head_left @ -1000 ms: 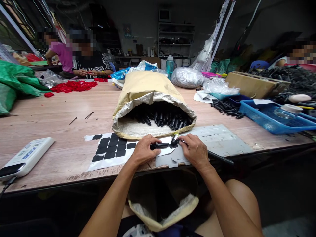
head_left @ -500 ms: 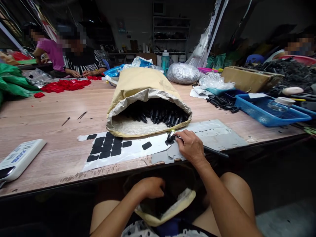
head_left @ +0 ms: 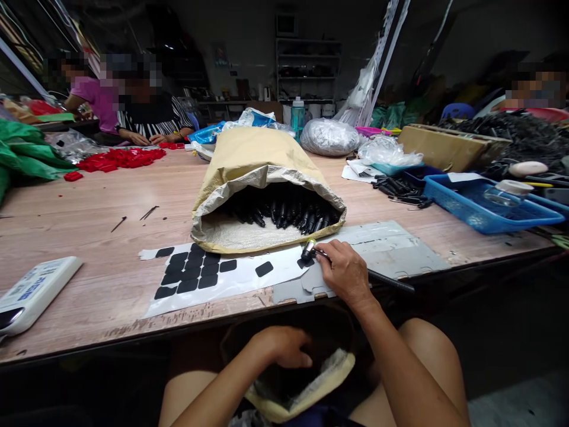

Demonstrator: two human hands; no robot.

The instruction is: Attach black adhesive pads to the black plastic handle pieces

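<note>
My right hand [head_left: 344,268] is closed around a small hammer [head_left: 388,280] with a thin shaft and a thick black grip. Its dark, shiny-topped head rests over a black rounded square on the white sticker sheet [head_left: 240,287]. Just behind it lies a tan paper sack [head_left: 262,148], its mouth towards me, with black pen-like pieces [head_left: 288,213] inside. Below the table edge, my left hand [head_left: 288,347] is over the mouth of a second sack [head_left: 322,394] between my knees. Its fingers and thumb are apart, and nothing shows between them. That sack's inside is too dark to make out.
A grey board [head_left: 395,249] lies along the table's front edge. To the right stands a blue tray [head_left: 480,216], with black parts [head_left: 400,191] beside it. A white box-shaped device [head_left: 42,293] sits at left. Two people work behind red pieces [head_left: 120,160].
My left hand has moved slightly right over the lower sack, and its curled fingers have spread. My right hand keeps the hammer at nearly the same spot. The whole view has shifted slightly.
</note>
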